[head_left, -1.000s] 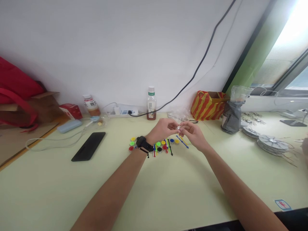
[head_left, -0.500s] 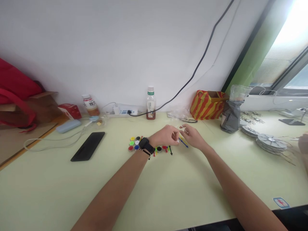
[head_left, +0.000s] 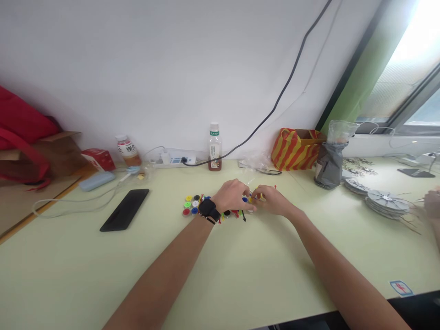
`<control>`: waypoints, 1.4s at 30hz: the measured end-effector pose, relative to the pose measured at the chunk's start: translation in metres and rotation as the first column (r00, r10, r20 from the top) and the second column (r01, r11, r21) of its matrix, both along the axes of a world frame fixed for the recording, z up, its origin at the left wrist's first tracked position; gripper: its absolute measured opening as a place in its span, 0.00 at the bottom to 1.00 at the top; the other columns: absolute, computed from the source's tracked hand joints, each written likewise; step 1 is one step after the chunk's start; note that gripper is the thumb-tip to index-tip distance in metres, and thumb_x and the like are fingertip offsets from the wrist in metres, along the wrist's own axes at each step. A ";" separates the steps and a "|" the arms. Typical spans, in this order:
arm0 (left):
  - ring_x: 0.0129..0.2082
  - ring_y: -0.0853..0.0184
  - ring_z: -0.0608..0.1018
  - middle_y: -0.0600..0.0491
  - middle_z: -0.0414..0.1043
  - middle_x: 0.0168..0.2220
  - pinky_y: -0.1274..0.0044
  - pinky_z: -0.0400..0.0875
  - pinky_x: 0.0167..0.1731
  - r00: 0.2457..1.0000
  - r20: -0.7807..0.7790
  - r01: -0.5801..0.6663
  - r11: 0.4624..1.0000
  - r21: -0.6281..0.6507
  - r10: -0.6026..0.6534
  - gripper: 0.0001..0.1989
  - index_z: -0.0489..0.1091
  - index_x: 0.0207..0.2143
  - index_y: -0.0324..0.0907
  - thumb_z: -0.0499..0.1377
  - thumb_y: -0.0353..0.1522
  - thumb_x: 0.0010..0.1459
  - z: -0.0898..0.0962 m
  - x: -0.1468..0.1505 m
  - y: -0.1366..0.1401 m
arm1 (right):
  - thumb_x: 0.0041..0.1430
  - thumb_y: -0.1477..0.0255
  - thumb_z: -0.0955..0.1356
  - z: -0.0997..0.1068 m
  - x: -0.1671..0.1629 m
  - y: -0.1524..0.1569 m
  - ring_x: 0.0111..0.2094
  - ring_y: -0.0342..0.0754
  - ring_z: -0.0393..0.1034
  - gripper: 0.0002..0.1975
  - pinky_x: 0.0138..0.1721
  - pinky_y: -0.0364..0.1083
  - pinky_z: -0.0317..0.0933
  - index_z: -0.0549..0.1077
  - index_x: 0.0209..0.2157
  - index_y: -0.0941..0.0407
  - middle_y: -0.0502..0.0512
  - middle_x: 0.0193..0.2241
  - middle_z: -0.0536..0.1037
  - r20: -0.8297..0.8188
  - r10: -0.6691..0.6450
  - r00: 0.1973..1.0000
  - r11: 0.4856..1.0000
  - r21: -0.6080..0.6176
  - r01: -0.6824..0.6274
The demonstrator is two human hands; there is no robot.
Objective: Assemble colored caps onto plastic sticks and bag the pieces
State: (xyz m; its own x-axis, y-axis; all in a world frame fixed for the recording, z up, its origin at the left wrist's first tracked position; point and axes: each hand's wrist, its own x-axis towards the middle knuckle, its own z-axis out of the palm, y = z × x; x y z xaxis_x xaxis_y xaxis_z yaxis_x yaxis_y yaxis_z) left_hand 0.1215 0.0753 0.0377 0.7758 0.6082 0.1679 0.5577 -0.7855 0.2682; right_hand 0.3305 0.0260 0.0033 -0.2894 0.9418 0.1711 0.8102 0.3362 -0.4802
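My left hand (head_left: 233, 196), with a black watch on its wrist, hovers over small coloured pieces. Its thumb and forefinger are apart, and a blue disc (head_left: 244, 200) shows between them. Close beside it, my right hand (head_left: 271, 200) is closed, fingertips together over small yellow and blue bits; what it pinches is too small to make out. A red tip shows just behind that hand. Left of my watch lie small round discs, among them a green disc (head_left: 187, 205) and a red disc (head_left: 186, 212). A black arrow-shaped piece (head_left: 244, 216) lies below my left hand, which hides other pieces.
A black phone (head_left: 125, 210) lies to the left. A drink bottle (head_left: 215, 149) stands by the wall, near a power strip (head_left: 177, 159). On the right are a striped bag (head_left: 295, 149), a grey bag (head_left: 329, 166), stacked grey discs (head_left: 388, 204) and another person's hand (head_left: 432, 202).
My right hand has turned over and come down towards the pieces. My left fingers have spread from their curl. The blue arrow seen between the hands is no longer in plain view.
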 end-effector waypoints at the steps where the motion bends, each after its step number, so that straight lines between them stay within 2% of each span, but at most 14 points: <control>1: 0.44 0.53 0.78 0.48 0.79 0.36 0.68 0.70 0.46 0.999 -0.037 -0.015 1.000 0.021 0.016 0.24 0.81 0.39 0.44 0.69 0.52 0.47 0.000 0.001 -0.001 | 0.60 0.70 0.68 0.000 -0.001 0.000 0.35 0.48 0.72 0.06 0.35 0.45 0.60 0.78 0.34 0.52 0.53 0.35 0.78 -0.005 0.003 1.000 1.000 -0.006 -0.003; 4: 0.42 0.52 0.79 0.46 0.79 0.35 0.68 0.70 0.43 0.996 -0.085 -0.027 0.999 0.028 0.029 0.20 0.81 0.37 0.44 0.69 0.49 0.49 -0.002 0.004 -0.003 | 0.62 0.69 0.67 0.001 0.002 0.002 0.34 0.48 0.71 0.07 0.35 0.45 0.60 0.79 0.36 0.53 0.54 0.34 0.79 -0.019 -0.022 1.000 0.999 0.035 0.022; 7: 0.43 0.52 0.79 0.45 0.80 0.38 0.68 0.71 0.42 0.998 -0.063 -0.014 1.000 -0.007 0.014 0.17 0.82 0.38 0.44 0.69 0.45 0.50 -0.004 0.003 -0.002 | 0.66 0.62 0.65 0.007 0.020 0.005 0.32 0.49 0.69 0.13 0.34 0.46 0.59 0.78 0.34 0.54 0.55 0.32 0.79 -0.065 -0.077 0.995 0.990 0.113 0.084; 10: 0.44 0.53 0.79 0.45 0.81 0.40 0.70 0.71 0.42 0.998 -0.057 0.000 1.000 -0.022 -0.001 0.16 0.82 0.40 0.43 0.68 0.42 0.51 -0.005 0.002 0.001 | 0.62 0.56 0.68 0.010 0.049 0.008 0.29 0.48 0.67 0.15 0.31 0.46 0.58 0.77 0.35 0.53 0.54 0.30 0.78 -0.079 -0.115 0.990 0.989 0.086 0.122; 12: 0.44 0.54 0.79 0.45 0.81 0.40 0.71 0.71 0.42 0.998 -0.054 0.012 0.999 -0.030 -0.013 0.16 0.82 0.41 0.43 0.68 0.41 0.52 -0.006 0.001 0.002 | 0.62 0.58 0.68 0.008 0.067 0.011 0.28 0.48 0.67 0.13 0.31 0.45 0.57 0.76 0.33 0.53 0.53 0.29 0.78 -0.037 -0.167 0.985 0.982 0.082 0.169; 15: 0.45 0.54 0.78 0.46 0.81 0.40 0.72 0.71 0.41 0.998 -0.048 0.028 0.999 -0.037 -0.030 0.17 0.81 0.43 0.44 0.67 0.40 0.53 -0.005 0.001 0.003 | 0.65 0.65 0.62 0.000 0.082 0.015 0.30 0.49 0.69 0.13 0.32 0.45 0.56 0.73 0.30 0.53 0.54 0.30 0.79 0.010 -0.286 0.958 0.954 0.102 0.283; 18: 0.46 0.54 0.77 0.47 0.81 0.41 0.72 0.71 0.43 0.998 -0.047 0.044 0.998 -0.036 -0.046 0.20 0.80 0.48 0.45 0.67 0.40 0.53 -0.004 0.000 0.001 | 0.61 0.69 0.63 -0.008 0.082 0.018 0.31 0.48 0.71 0.08 0.32 0.45 0.56 0.73 0.31 0.53 0.54 0.31 0.81 0.059 -0.365 0.929 0.929 0.086 0.360; 21: 0.47 0.54 0.77 0.49 0.80 0.43 0.72 0.70 0.46 0.995 -0.074 0.070 0.997 -0.038 -0.073 0.24 0.78 0.53 0.50 0.66 0.40 0.53 -0.002 0.000 -0.001 | 0.58 0.69 0.68 -0.014 0.078 0.019 0.31 0.48 0.71 0.03 0.31 0.44 0.56 0.74 0.33 0.53 0.52 0.32 0.82 0.114 -0.366 0.924 0.931 0.059 0.361; 26: 0.47 0.54 0.76 0.48 0.79 0.45 0.71 0.69 0.47 0.987 -0.121 0.105 0.994 -0.031 -0.108 0.20 0.80 0.52 0.53 0.65 0.39 0.55 -0.003 0.000 -0.001 | 0.56 0.68 0.70 -0.019 0.074 0.021 0.31 0.47 0.71 0.04 0.30 0.44 0.56 0.74 0.34 0.52 0.52 0.31 0.81 0.134 -0.347 0.928 0.938 0.029 0.346; 34: 0.46 0.54 0.75 0.48 0.79 0.44 0.71 0.69 0.47 0.989 -0.091 0.111 0.993 -0.033 -0.113 0.23 0.78 0.54 0.53 0.65 0.39 0.55 -0.008 -0.001 0.003 | 0.57 0.74 0.67 -0.026 0.076 0.024 0.29 0.46 0.71 0.04 0.30 0.43 0.57 0.75 0.34 0.53 0.52 0.29 0.81 0.132 -0.379 0.916 0.925 0.043 0.376; 38: 0.47 0.54 0.75 0.48 0.78 0.44 0.71 0.68 0.48 0.990 -0.077 0.117 0.992 -0.049 -0.121 0.24 0.78 0.54 0.51 0.65 0.39 0.54 -0.009 -0.001 0.004 | 0.56 0.74 0.67 -0.025 0.076 0.024 0.32 0.49 0.73 0.06 0.32 0.45 0.58 0.77 0.35 0.54 0.54 0.31 0.81 0.140 -0.415 0.899 0.910 0.086 0.407; 42: 0.52 0.52 0.73 0.46 0.77 0.49 0.70 0.68 0.51 0.992 -0.032 0.116 0.991 -0.066 -0.118 0.27 0.75 0.57 0.48 0.66 0.41 0.55 -0.006 -0.005 0.007 | 0.55 0.74 0.68 -0.024 0.075 0.025 0.35 0.50 0.73 0.06 0.34 0.45 0.58 0.77 0.34 0.54 0.55 0.34 0.82 0.155 -0.432 0.888 0.901 0.119 0.418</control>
